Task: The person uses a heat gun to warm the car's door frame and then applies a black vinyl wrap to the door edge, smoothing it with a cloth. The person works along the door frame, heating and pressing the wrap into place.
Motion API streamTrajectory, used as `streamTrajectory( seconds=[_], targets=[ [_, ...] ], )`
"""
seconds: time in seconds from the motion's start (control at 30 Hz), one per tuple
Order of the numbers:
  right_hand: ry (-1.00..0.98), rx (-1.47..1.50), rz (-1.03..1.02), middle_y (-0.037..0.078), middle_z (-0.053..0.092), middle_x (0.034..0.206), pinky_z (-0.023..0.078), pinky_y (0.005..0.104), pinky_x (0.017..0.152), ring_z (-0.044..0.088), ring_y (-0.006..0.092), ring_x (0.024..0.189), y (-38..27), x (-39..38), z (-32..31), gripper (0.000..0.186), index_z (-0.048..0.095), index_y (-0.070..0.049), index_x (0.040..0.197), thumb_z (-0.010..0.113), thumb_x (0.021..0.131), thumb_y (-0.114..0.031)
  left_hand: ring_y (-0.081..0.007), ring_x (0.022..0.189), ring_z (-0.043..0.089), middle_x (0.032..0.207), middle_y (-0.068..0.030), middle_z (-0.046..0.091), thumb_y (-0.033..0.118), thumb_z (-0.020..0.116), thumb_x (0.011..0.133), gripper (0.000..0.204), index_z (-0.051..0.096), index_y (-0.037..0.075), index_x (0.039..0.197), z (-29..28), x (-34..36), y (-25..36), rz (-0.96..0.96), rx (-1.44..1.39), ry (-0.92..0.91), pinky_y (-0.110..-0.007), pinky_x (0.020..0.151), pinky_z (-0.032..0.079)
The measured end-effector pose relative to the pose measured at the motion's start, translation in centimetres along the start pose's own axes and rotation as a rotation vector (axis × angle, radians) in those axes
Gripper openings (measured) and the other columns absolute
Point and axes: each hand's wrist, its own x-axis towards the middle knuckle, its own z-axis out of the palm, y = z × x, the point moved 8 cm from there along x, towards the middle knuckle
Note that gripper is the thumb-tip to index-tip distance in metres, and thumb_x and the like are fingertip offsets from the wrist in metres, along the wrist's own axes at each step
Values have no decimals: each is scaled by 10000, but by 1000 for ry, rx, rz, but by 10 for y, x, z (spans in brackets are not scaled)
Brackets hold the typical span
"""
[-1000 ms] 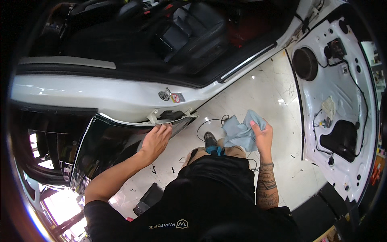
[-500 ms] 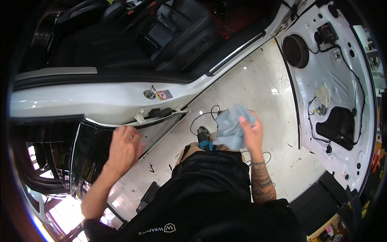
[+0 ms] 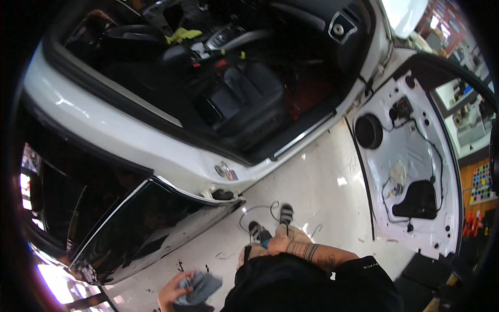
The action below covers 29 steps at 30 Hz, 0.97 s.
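Note:
At the lower left, my left hand (image 3: 174,292) is closed around a crumpled grey-blue cloth (image 3: 202,289), below the edge of the glossy black car door panel (image 3: 130,223). My right hand (image 3: 278,244) is in front of my waist, its fingers curled at a grey-and-teal tool (image 3: 265,241). Only a small part of that tool shows, and its kind cannot be made out. A dark cable (image 3: 248,209) loops on the floor near my shoes.
Ahead stands the white car's open doorway, with a black seat (image 3: 249,91) inside. A white door (image 3: 410,151), its inner trim off, stands open on the right, with a speaker (image 3: 368,131) and wiring showing. Dark boxes (image 3: 423,281) are at the lower right.
The cloth has passed from my right hand to my left and is now lower left. My right hand has come in to the teal tool at my waist. The view has turned and shifted.

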Motion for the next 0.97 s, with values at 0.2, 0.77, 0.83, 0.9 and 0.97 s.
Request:
streamTrajectory(
  seconds=[0.2,0.77,0.83,0.9,0.97],
  targets=[
    [-170,-130,-143,163,722,1003,545,450,766,700,301,925,24,-6,-10,479,739,-40,1004,618,851,-477,-319,1087,619,1168,-131,639,361,738,763,753,492,29,1393,145,-35,-132,-358,-408,14,-447,1030,469],
    [-380,240,110,93,626,763,470,295,452,533,167,514,210,-6,35,624,673,29,911,794,735,-557,-246,1128,571,1234,-94,609,183,703,762,631,550,56,1361,487,-20,-41,-570,-952,593,-387,1001,460],
    [-434,87,148,132,683,959,532,310,498,632,198,589,217,-13,23,724,655,33,1108,801,718,-559,-238,1133,565,1242,-90,606,163,699,762,620,557,59,1357,511,-31,-43,-609,-986,617,-380,998,459],
    [-423,-3,23,125,695,962,547,336,502,673,220,625,242,2,38,727,658,18,1130,815,698,-545,-229,1138,559,1250,-85,602,142,695,762,611,563,62,1353,536,-46,-38,-653,-1020,647,-373,994,458],
    [-436,-155,-113,123,704,915,559,355,510,676,222,625,261,2,73,648,699,10,1044,822,691,-520,-220,1143,553,1258,-81,599,121,691,762,602,570,65,1350,571,-60,-32,-706,-1080,678,-366,991,456]
  ],
)
